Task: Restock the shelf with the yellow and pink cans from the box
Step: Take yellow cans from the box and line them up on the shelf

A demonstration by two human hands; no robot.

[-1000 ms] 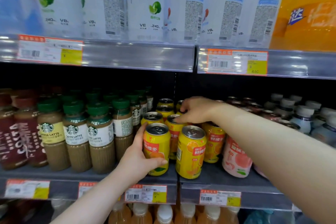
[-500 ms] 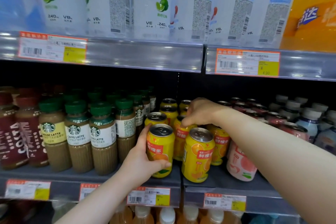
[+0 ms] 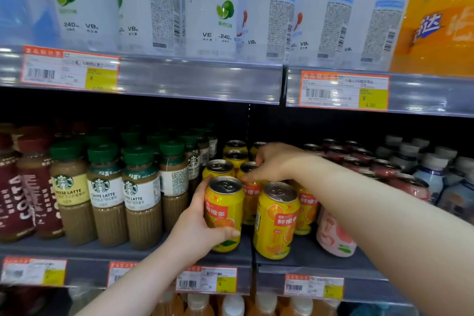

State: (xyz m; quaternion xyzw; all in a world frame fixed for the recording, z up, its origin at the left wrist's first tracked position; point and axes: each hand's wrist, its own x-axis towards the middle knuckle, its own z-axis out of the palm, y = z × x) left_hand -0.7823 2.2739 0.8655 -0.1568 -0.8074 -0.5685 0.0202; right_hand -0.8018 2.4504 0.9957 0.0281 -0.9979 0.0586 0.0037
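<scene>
Yellow orange-drink cans stand in rows on the middle shelf [image 3: 302, 261]. My left hand [image 3: 197, 231] is wrapped around the front-left yellow can [image 3: 225, 208], which stands at the shelf's front edge. A second front yellow can [image 3: 275, 220] stands free beside it. My right hand [image 3: 277, 161] reaches over from the right, and its fingers and thumb close on the top of a second-row yellow can [image 3: 250, 188]. A pink peach can [image 3: 333, 236] stands right of the yellow ones, partly behind my right forearm. More pink cans [image 3: 359, 159] run behind it. No box is in view.
Green-capped latte bottles [image 3: 141, 195] crowd the yellow cans' left side, with dark red bottles [image 3: 15, 187] further left. White-capped bottles [image 3: 433, 172] stand at the far right. The upper shelf rail [image 3: 200, 79] hangs low over the cans. Bottle tops show on the shelf below.
Both hands stay on the same cans in nearly the same places. The view has drifted slightly, so the shelf sits a little lower and further right in the frame.
</scene>
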